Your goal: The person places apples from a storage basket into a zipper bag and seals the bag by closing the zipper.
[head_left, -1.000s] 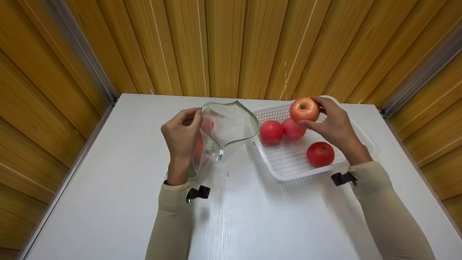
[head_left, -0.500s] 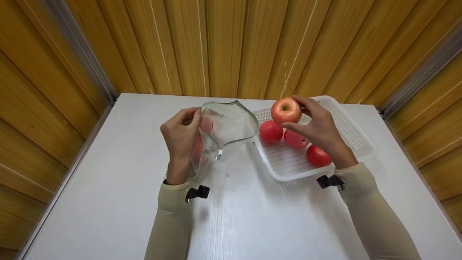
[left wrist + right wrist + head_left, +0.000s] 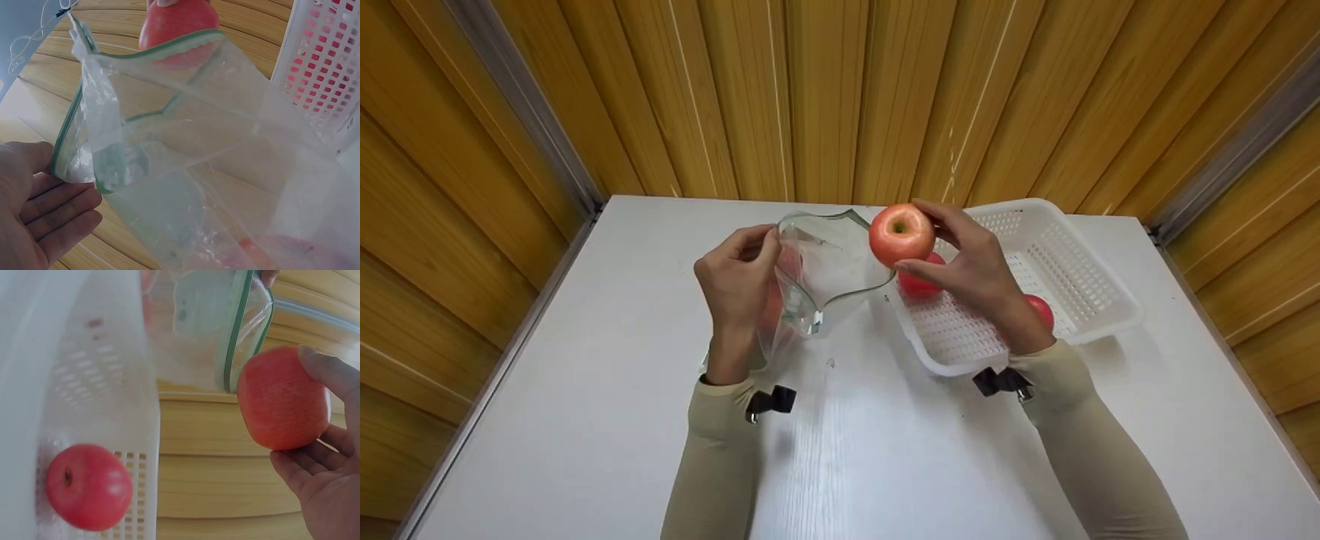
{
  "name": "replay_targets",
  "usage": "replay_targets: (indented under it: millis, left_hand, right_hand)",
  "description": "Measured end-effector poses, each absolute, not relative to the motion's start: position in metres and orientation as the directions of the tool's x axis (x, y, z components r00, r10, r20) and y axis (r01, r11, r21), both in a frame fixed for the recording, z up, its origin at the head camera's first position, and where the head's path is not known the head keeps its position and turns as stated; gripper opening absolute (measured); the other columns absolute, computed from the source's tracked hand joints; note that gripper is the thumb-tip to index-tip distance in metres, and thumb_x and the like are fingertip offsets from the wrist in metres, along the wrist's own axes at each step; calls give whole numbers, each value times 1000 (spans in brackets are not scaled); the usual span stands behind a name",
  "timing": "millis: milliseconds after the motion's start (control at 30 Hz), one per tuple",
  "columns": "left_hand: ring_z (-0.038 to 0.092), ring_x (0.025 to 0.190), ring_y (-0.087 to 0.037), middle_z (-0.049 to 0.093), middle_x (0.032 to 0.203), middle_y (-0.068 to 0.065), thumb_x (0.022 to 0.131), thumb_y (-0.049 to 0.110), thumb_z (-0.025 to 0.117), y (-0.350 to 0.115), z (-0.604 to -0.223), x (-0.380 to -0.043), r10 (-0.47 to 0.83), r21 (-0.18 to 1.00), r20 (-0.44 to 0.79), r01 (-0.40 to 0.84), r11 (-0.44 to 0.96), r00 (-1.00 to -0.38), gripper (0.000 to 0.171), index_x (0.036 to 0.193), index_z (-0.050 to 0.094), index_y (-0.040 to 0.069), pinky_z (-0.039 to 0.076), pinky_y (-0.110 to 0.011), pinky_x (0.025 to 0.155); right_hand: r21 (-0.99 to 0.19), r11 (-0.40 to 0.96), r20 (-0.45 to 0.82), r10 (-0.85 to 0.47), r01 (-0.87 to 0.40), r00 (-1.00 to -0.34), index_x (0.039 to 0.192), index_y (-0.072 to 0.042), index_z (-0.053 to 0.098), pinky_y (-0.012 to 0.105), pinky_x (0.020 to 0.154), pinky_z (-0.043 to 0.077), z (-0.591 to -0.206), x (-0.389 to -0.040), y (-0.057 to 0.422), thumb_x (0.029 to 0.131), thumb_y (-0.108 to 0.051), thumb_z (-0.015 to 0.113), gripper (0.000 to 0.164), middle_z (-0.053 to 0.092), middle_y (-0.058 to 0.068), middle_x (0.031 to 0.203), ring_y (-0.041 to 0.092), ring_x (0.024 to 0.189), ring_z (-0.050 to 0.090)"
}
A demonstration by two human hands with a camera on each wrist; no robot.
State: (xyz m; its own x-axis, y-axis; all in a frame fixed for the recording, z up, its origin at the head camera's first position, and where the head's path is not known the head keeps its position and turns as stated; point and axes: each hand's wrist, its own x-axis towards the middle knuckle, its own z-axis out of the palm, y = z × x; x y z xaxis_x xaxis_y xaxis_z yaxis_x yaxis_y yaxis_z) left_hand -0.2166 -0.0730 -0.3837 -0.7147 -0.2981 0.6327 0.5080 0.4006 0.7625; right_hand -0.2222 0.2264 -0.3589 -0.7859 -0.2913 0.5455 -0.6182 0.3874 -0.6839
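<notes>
My left hand (image 3: pixel 737 281) pinches the rim of a clear zip bag (image 3: pixel 840 262), whose green-edged mouth gapes toward the right. Reddish fruit shows through the bag's wall behind that hand, and again low in the left wrist view. A red apple (image 3: pixel 901 234) is held between the thumb and fingers of my right hand (image 3: pixel 971 262), right at the bag's mouth. In the right wrist view the held apple (image 3: pixel 284 398) overlaps the green zip edge. Below the right hand, another apple (image 3: pixel 921 277) lies in a white plastic basket (image 3: pixel 941 366).
One more apple (image 3: pixel 1039 311) sits in the basket, partly covered by the right wrist. The basket stands at the right on a white table (image 3: pixel 840 450). Slatted wooden walls (image 3: pixel 825 97) rise behind and at both sides.
My right hand has moved left with the apple, from over the basket to the bag's mouth. The left hand and the bag have stayed where they were.
</notes>
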Motion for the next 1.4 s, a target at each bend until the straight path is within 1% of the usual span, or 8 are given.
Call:
replay_targets:
  millis: [100, 267, 367, 533, 667, 900, 1133, 1400]
  left_hand:
    - [74, 72, -16, 81, 92, -6, 96, 8, 76, -73, -383, -216, -301, 765, 631, 509, 395, -715, 11, 100, 83, 0, 59, -19, 69]
    - [74, 71, -14, 80, 90, -7, 96, 5, 75, -74, -384, -218, -298, 755, 643, 520, 398, -706, 10, 99, 83, -1, 58, -19, 67]
    - [73, 70, -13, 80, 89, -7, 96, 6, 75, -74, -384, -218, -294, 751, 648, 524, 401, -703, 11, 98, 83, -1, 58, -19, 66]
    - [74, 71, -15, 80, 90, -7, 95, 6, 76, -73, -383, -217, -297, 754, 644, 519, 402, -705, 11, 99, 83, -1, 58, -19, 68]
    - [75, 74, -16, 81, 92, -9, 95, 7, 77, -73, -383, -217, -298, 753, 643, 511, 415, -706, 12, 100, 83, -2, 59, -20, 70]
    - [75, 75, -15, 81, 94, -9, 97, 9, 76, -72, -383, -217, -297, 756, 639, 508, 413, -710, 13, 101, 83, -1, 60, -22, 71]
    - [74, 74, -12, 81, 94, -9, 96, 9, 77, -72, -383, -217, -296, 753, 643, 512, 414, -707, 12, 101, 83, -1, 60, -22, 71]
    - [74, 74, -14, 81, 94, -10, 96, 8, 76, -73, -383, -217, -296, 746, 652, 519, 419, -698, 12, 101, 83, -1, 60, -22, 70]
  right_hand:
    - [-680, 381, 544, -311, -626, -779, 150, 0, 55, 34, 108, 51, -357, -221, 218, 81, -17, 95, 81, 64, 9, 141, 20, 128, 62]
    - [-676, 369, 546, -330, -638, -770, 150, 0, 56, 34, 107, 52, -357, -219, 205, 81, -18, 95, 81, 64, 9, 141, 20, 128, 62]
    - [-668, 365, 552, -342, -649, -761, 149, 1, 56, 35, 106, 52, -358, -220, 198, 81, -18, 95, 81, 64, 11, 140, 21, 128, 62]
    - [-662, 357, 547, -371, -659, -750, 150, 3, 55, 35, 106, 52, -360, -220, 188, 82, -19, 95, 82, 63, 13, 143, 22, 128, 62]
    - [-665, 347, 536, -394, -661, -747, 150, 2, 55, 34, 106, 52, -361, -219, 181, 82, -21, 95, 82, 62, 11, 144, 20, 128, 61]
    - [-659, 361, 521, -414, -660, -746, 150, -1, 56, 35, 105, 53, -363, -220, 171, 83, -21, 94, 80, 62, 9, 144, 19, 127, 61]
    - [-626, 434, 491, -426, -648, -760, 150, -1, 55, 35, 106, 52, -366, -220, 166, 83, -21, 95, 81, 62, 10, 145, 21, 128, 62]
    - [-614, 424, 486, -462, -666, -742, 151, 0, 54, 33, 107, 51, -367, -220, 162, 83, -18, 94, 81, 61, 13, 145, 22, 130, 61]
